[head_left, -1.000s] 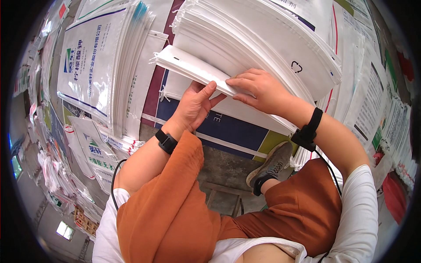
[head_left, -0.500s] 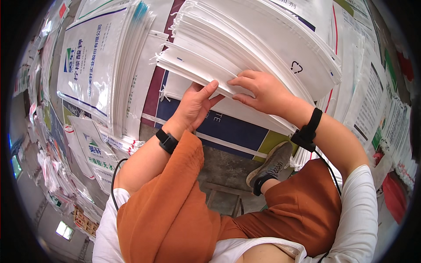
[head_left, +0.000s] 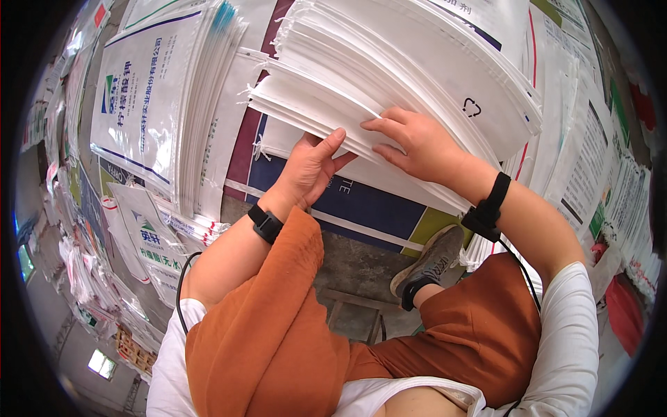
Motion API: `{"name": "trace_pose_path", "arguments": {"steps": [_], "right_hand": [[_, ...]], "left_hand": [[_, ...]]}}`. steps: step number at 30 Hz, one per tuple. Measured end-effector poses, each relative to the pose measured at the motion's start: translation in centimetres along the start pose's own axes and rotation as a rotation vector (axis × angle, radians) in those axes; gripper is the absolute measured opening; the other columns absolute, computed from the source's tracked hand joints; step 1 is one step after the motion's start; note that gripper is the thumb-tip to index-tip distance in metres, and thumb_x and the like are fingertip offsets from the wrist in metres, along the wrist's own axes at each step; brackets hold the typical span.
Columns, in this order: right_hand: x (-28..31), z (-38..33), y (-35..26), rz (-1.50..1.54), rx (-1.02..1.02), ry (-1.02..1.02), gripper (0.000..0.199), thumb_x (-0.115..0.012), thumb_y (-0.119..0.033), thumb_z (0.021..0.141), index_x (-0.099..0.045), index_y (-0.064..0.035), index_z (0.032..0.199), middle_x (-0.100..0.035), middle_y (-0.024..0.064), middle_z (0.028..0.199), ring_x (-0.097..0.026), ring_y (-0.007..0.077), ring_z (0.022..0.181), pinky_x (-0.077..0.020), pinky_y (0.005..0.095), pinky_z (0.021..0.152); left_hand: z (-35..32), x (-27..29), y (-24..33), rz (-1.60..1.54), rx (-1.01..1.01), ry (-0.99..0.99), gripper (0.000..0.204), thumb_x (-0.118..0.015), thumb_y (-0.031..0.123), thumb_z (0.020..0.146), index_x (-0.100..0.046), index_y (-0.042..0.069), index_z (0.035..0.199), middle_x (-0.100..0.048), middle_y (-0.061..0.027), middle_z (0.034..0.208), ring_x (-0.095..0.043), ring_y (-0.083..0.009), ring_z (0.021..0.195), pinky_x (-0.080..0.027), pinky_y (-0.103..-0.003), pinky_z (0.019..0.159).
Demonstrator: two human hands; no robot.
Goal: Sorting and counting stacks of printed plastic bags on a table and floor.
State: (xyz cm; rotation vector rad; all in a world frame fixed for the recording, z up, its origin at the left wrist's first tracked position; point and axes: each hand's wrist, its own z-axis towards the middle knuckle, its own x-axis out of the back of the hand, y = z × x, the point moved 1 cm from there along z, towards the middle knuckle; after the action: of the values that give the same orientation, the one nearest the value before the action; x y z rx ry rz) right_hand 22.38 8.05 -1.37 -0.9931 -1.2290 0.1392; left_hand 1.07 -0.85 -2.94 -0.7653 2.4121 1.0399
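Head view, looking down on a seated person in orange trousers [head_left: 278,333] and a white shirt. The thick stack of white woven plastic sacks [head_left: 389,76] lies directly ahead of the knees, its layered edges facing the person, resting on further flat sacks with a dark blue printed panel [head_left: 361,201]. The left hand [head_left: 309,170] is pressed under the lower layers of the stack's near edge, its fingers [head_left: 330,144] extended close together and lying flat against the sack edges, thumb spread aside; they are not clamped on anything. The right hand [head_left: 417,142] lies palm down on the same edge, its fingers [head_left: 379,125] slightly apart and curled onto one layer, the tips partly hidden between the sheets, so a pinch cannot be confirmed. Compared with the frame one second earlier, the small bundle of sacks that stood lifted and fanned off the left side has settled back against the stack, and the right hand has slid a little along the edge. A black wrist strap [head_left: 266,224] circles the left wrist and another black strap [head_left: 488,206] the right. A second pile of white printed sacks [head_left: 149,90] stands to the left; a grey shoe [head_left: 431,260] rests on the concrete floor [head_left: 354,264].
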Motion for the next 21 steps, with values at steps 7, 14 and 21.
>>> {"name": "trace_pose_path", "arguments": {"steps": [7,14,21], "right_hand": [[-0.13,0.00,-0.07,0.032,-0.030,0.014,0.042,-0.067,-0.004,0.087,-0.063,-0.0141,0.128,-0.063,0.0123,0.106,-0.064,0.0338,0.092,-0.0542,0.0412,0.078],[-0.24,0.00,0.27,-0.001,-0.024,0.028,0.048,-0.063,0.001,0.086,-0.062,-0.0156,0.131,-0.062,0.0123,0.103,-0.064,0.0336,0.089,-0.0539,0.0420,0.076],[-0.36,0.04,-0.03,-0.003,-0.053,0.050,0.050,-0.066,-0.001,0.085,-0.062,-0.0200,0.132,-0.061,0.0107,0.100,-0.063,0.0325,0.089,-0.0536,0.0422,0.074]], "left_hand": [[0.09,-0.05,0.05,-0.034,0.002,-0.010,0.055,-0.066,0.018,0.100,-0.038,0.008,0.146,-0.050,-0.0063,0.142,-0.054,-0.0201,0.129,-0.050,-0.041,0.110],[0.20,0.16,-0.11,-0.035,-0.004,-0.013,0.053,-0.066,0.018,0.100,-0.040,0.008,0.146,-0.051,-0.0063,0.142,-0.054,-0.0199,0.129,-0.051,-0.041,0.109],[0.23,0.00,-0.12,-0.047,-0.012,-0.016,0.053,-0.066,0.017,0.100,-0.040,0.007,0.145,-0.052,-0.0066,0.140,-0.055,-0.0196,0.128,-0.052,-0.040,0.108]]}}
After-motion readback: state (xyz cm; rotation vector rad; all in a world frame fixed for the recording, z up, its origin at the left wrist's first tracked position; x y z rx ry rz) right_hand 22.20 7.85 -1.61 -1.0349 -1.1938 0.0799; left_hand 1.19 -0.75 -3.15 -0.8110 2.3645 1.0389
